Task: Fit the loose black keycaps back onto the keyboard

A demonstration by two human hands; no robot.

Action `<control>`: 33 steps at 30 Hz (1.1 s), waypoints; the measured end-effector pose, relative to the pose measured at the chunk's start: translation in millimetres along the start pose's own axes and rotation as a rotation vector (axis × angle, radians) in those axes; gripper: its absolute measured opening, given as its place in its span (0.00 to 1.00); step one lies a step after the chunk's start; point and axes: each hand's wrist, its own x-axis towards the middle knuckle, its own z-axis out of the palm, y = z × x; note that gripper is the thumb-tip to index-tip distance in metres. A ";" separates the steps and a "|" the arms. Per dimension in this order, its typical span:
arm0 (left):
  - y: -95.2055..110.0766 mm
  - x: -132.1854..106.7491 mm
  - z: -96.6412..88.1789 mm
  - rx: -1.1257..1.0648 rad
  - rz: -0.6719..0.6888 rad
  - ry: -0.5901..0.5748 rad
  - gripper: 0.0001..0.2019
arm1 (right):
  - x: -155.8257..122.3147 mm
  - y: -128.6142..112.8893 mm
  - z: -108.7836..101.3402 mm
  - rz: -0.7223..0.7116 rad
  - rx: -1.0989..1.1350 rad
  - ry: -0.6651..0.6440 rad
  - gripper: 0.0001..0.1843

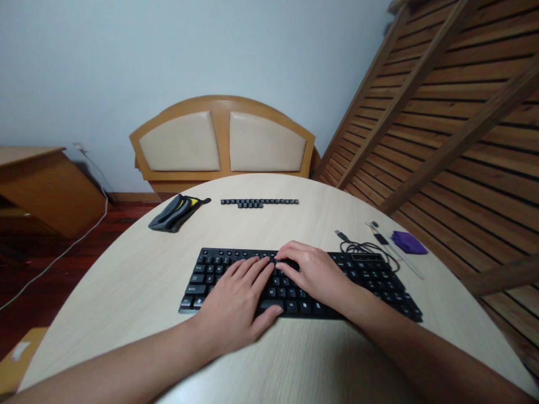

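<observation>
A black keyboard (252, 294) lies across the near part of the round table. My left hand (238, 300) rests flat over its left half, fingers stretched toward the upper rows and thumb above the bottom row; it holds nothing. My right hand (314, 272) bends over the upper middle keys. Its thumb and fingertips come together on a small keycap (276, 260), mostly hidden by the fingers. Beyond the keyboard, loose black keycaps (260, 201) sit in one long row with a shorter row just in front.
At the far left of the table (126, 280) lies a dark grey and yellow folded item (174, 213). A coiled USB cable (362, 247), a thin white stick-like tool (400, 252) and a purple cloth (408, 242) are on the right. Behind stand a padded headboard (225, 134) and slatted wood (442, 146).
</observation>
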 end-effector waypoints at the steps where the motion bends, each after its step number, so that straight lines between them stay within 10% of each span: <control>1: 0.1 0.1 -0.2 0.000 -0.001 0.000 0.32 | -0.2 -0.9 0.4 0.006 -0.014 -0.002 0.06; 33: 0.4 1.9 -1.2 0.010 -0.011 -0.041 0.32 | 0.6 -16.2 4.8 0.089 -0.142 -0.025 0.05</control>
